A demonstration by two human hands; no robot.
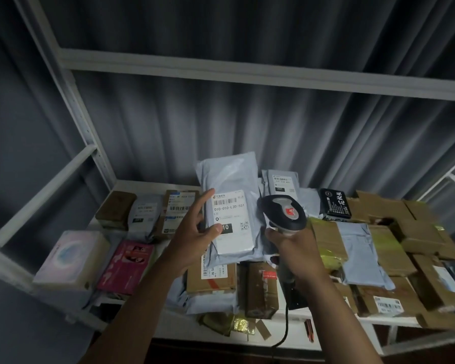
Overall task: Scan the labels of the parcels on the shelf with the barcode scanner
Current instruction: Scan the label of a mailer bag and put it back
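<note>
Gripping scanner (283,212) (right hand (296,248)); left hand (195,229) pinches parcel (229,211).

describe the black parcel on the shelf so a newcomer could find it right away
Look at the white shelf crowded with parcels, then right of the barcode scanner, near the back. The black parcel lies there beside brown cartons, the only black one, with white writing.

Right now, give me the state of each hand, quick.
Left hand: holds the grey mailer parcel upright, thumb on its label, fingers at its left edge.
Right hand: fingers curled round the barcode scanner handle.
</note>
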